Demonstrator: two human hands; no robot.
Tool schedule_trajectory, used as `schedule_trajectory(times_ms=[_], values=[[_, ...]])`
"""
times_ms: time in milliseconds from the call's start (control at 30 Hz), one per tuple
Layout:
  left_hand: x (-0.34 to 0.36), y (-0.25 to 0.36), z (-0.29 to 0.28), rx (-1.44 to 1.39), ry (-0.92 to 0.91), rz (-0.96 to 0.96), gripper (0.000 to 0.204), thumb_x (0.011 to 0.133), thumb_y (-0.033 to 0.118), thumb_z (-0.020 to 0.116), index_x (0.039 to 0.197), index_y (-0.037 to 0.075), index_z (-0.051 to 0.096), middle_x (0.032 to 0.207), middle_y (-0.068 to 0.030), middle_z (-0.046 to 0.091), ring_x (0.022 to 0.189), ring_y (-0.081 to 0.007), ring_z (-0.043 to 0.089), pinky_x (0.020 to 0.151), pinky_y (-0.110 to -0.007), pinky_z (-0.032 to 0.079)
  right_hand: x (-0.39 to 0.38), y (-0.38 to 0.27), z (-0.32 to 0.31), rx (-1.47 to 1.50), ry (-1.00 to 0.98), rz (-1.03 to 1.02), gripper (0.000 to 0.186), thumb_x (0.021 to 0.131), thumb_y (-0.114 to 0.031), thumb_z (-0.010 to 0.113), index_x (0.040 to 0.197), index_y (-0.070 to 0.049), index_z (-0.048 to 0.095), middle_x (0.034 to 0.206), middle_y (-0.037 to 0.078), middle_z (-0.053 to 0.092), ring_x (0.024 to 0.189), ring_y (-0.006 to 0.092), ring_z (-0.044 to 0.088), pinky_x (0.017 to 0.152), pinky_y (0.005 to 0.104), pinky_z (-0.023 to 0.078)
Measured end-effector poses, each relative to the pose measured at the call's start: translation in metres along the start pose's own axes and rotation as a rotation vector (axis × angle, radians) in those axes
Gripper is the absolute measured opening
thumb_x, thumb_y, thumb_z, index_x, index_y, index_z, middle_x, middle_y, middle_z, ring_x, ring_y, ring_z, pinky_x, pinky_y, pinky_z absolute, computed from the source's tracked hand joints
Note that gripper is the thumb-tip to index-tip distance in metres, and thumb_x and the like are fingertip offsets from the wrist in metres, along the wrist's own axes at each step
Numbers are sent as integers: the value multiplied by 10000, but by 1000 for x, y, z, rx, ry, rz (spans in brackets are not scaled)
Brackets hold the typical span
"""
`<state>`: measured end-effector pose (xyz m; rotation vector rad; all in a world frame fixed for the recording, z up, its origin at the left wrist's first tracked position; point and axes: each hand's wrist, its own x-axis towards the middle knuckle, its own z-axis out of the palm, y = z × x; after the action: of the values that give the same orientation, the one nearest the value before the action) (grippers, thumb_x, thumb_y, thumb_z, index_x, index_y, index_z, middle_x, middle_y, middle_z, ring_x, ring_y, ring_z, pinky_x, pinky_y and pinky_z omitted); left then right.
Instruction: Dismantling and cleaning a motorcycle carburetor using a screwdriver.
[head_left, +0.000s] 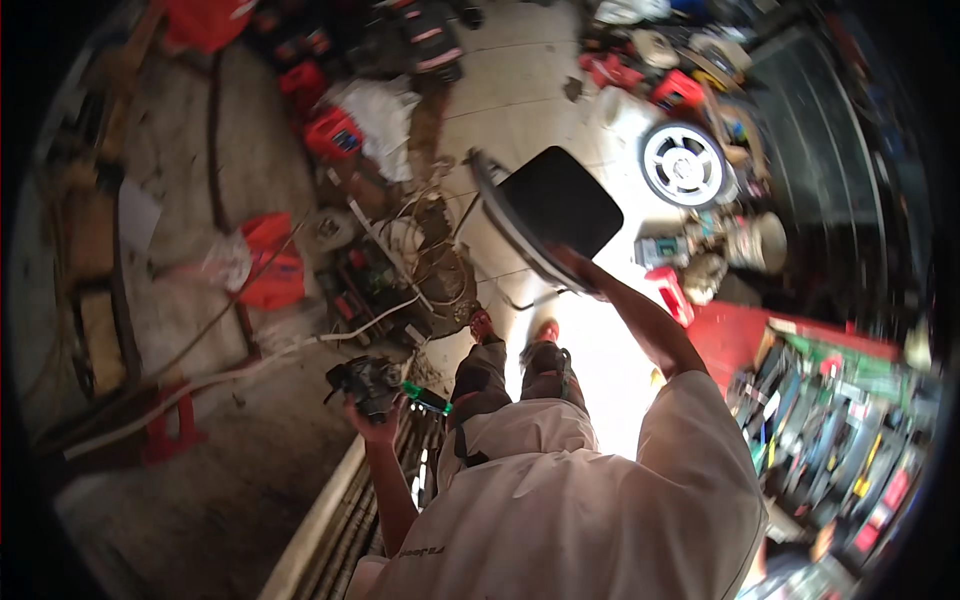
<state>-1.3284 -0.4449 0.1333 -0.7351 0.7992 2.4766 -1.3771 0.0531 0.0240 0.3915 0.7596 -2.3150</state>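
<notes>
My right hand [580, 270], arm stretched forward, grips the near edge of a chair [565, 200] with a black square pad and a curved grey rim. Thin metal legs show below it. My left hand [378, 422] is at the left, closed from below around a dark, lumpy mechanical part [370, 385] whose exact kind I cannot make out. Sticking out to the right of that part is a bright green handle with a dark end [428, 398]; whether my fingers hold it too is unclear.
Cables and a dark machine [360, 280] lie on the floor at left. A white spoked wheel [683, 164], a bucket [757, 243] and a red container [670, 294] stand at right. Nearer is a red tool cabinet [735, 335] with many hand tools. Long bars [340, 525] lie at lower left.
</notes>
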Motion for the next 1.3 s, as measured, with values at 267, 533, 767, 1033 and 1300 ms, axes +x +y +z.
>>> schedule_trajectory(times_ms=[267,533,767,1033,1300], values=[[79,38,38,-12,-351,-351,666,766,502,583,1251,61,466,1162,-170,542,1013,-339,541,915,-478,414,-89,108,75,-912,636,415,455,972,-388,269,1182,-101,552,1081,97,596,948,216,570,853,368,429],[130,15,49,-195,-337,-503,838,703,488,691,1326,39,357,1301,-200,406,1184,-367,397,993,-496,336,-236,264,139,-801,868,462,484,956,-430,266,1145,-94,559,1130,132,584,1002,278,575,867,411,442],[90,-53,57,-329,-174,-593,832,733,452,695,1363,74,305,1404,-152,295,1255,-315,326,1024,-477,292,-349,335,157,-779,1067,404,484,956,-427,269,1135,-88,564,1114,136,589,991,278,579,866,411,441],[55,-175,53,-174,-226,-743,786,752,443,679,1360,95,324,1390,-142,331,1239,-307,363,1001,-464,328,-419,451,180,-701,1204,275,485,956,-424,272,1124,-81,570,1095,141,595,980,278,584,865,411,439],[-5,-278,59,108,-307,-877,761,758,438,673,1354,101,342,1373,-138,362,1226,-306,387,986,-456,349,-442,564,210,-562,1254,164,485,955,-421,274,1112,-75,575,1075,146,600,968,278,588,863,411,438]])
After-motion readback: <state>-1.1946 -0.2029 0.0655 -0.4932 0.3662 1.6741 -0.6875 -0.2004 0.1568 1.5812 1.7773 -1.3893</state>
